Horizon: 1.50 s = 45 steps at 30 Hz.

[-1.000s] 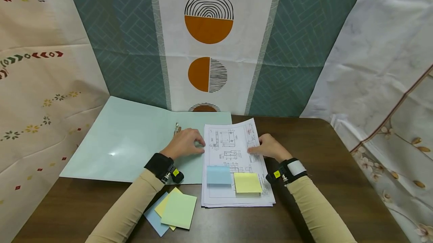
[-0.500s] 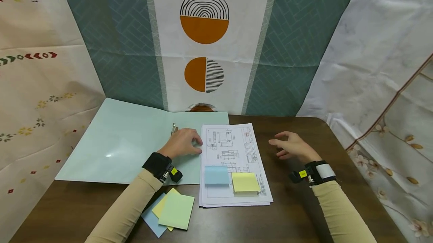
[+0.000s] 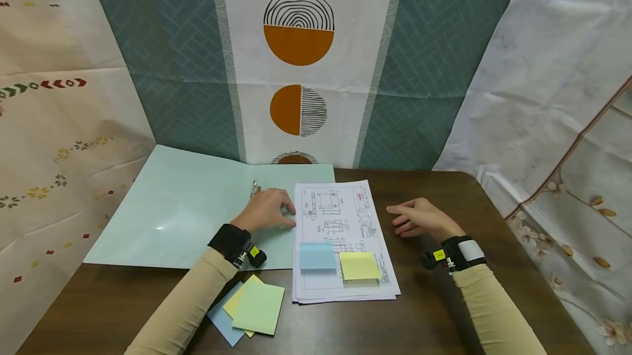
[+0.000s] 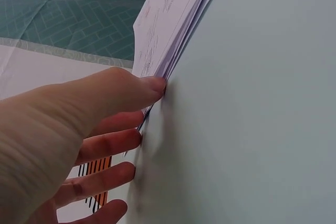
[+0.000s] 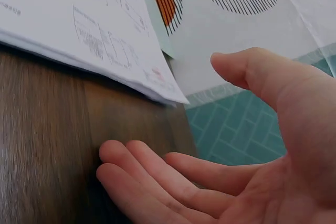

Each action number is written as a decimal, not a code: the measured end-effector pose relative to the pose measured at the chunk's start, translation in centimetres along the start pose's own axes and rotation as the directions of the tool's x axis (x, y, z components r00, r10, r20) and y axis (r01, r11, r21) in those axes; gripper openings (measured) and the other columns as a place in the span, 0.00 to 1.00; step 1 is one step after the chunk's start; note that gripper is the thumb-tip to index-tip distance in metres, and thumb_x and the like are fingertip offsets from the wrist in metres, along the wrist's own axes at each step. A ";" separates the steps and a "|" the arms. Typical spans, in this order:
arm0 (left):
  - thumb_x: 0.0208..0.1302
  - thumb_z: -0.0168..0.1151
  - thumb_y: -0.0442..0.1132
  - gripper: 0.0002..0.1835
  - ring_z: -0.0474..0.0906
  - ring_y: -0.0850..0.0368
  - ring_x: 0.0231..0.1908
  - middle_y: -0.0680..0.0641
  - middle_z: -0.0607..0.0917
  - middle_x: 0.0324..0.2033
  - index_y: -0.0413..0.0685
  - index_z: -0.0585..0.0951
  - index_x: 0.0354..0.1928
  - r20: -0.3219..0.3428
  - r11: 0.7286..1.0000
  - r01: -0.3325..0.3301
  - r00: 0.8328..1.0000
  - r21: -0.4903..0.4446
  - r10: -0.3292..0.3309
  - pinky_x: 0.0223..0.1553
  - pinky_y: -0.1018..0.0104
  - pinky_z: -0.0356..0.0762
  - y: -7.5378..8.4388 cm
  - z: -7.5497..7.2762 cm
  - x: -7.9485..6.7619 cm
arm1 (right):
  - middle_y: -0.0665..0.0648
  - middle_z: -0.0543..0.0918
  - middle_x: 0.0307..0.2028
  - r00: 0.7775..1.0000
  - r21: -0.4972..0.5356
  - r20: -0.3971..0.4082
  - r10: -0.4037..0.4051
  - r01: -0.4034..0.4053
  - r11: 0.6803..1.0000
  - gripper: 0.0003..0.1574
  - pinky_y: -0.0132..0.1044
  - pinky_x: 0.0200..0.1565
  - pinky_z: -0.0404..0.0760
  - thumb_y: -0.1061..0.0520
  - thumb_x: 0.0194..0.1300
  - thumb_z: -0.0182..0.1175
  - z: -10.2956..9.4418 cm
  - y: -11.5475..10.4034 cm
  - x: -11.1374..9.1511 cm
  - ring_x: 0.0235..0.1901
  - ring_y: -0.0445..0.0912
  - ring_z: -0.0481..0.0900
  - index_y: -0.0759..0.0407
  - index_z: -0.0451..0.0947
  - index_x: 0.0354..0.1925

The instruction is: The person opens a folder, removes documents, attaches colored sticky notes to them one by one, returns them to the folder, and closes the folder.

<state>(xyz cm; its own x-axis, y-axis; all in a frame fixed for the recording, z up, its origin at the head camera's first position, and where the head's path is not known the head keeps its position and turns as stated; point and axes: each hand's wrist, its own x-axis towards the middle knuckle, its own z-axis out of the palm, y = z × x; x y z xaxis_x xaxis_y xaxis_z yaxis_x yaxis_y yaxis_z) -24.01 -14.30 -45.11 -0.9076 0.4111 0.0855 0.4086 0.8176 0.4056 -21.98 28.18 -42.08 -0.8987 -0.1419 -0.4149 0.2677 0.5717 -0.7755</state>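
A stack of printed drawing sheets (image 3: 329, 283) lies on the right part of an opened pale green folder (image 3: 163, 207). A blue sticky note (image 3: 317, 257) and a yellow sticky note (image 3: 359, 266) sit on its top sheet. My left hand (image 3: 265, 210) rests at the stack's left edge; in the left wrist view its thumb (image 4: 152, 85) touches the sheet edges, with the other fingers spread along that side. Off the stack's right side, my right hand (image 3: 423, 219) holds nothing. Its thumb and fingers stand apart in the right wrist view, clear of the paper.
Loose sticky notes, with a green one (image 3: 259, 309) on top, overlap on the brown table (image 3: 375, 333) near the left forearm. A metal clip (image 3: 255, 188) shows behind the left hand. Patterned cloth (image 3: 306, 80) hangs behind the table.
My right hand has let go of the stack's right side and moved away to the right, then back slightly. The top sheets' raised corner has lowered. My left hand stays at the left edge.
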 end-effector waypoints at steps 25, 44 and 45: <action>0.57 0.89 0.50 0.13 0.85 0.54 0.48 0.53 0.94 0.46 0.54 0.97 0.40 -0.018 0.999 -0.026 0.999 0.036 0.027 0.52 0.54 0.84 -0.1 0.9 0.3 | 0.69 0.92 0.52 0.982 -0.018 0.081 -0.169 0.171 0.985 0.29 0.45 0.45 0.96 0.66 0.73 0.65 6.2 -2.1 2.4 0.39 0.52 0.95 0.70 0.77 0.69; 0.55 0.89 0.50 0.13 0.90 0.50 0.54 0.53 0.95 0.47 0.55 0.97 0.39 -0.022 0.999 -0.029 0.999 0.042 0.030 0.57 0.47 0.87 -0.2 0.3 0.0 | 0.75 0.83 0.69 0.953 0.061 -0.082 -0.291 0.296 0.953 0.38 0.47 0.54 0.95 0.61 0.81 0.63 0.7 -4.1 0.3 0.48 0.53 0.96 0.67 0.65 0.82; 0.55 0.89 0.50 0.13 0.90 0.49 0.54 0.53 0.95 0.47 0.55 0.97 0.39 -0.026 0.998 -0.037 0.999 0.047 0.038 0.57 0.47 0.87 -0.3 0.3 0.0 | 0.75 0.83 0.70 0.951 0.067 -0.094 -0.296 0.303 0.951 0.38 0.46 0.54 0.95 0.61 0.81 0.63 0.5 -4.3 0.2 0.49 0.53 0.96 0.66 0.65 0.83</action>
<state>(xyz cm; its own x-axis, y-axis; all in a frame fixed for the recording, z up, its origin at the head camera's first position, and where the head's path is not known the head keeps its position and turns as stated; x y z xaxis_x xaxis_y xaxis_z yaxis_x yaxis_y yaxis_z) -24.08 -14.38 -45.50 -0.8935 0.4313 0.1251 0.4460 0.8199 0.3590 -23.12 25.27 -39.10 -0.9661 -0.2286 -0.1203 0.0057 0.4467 -0.8946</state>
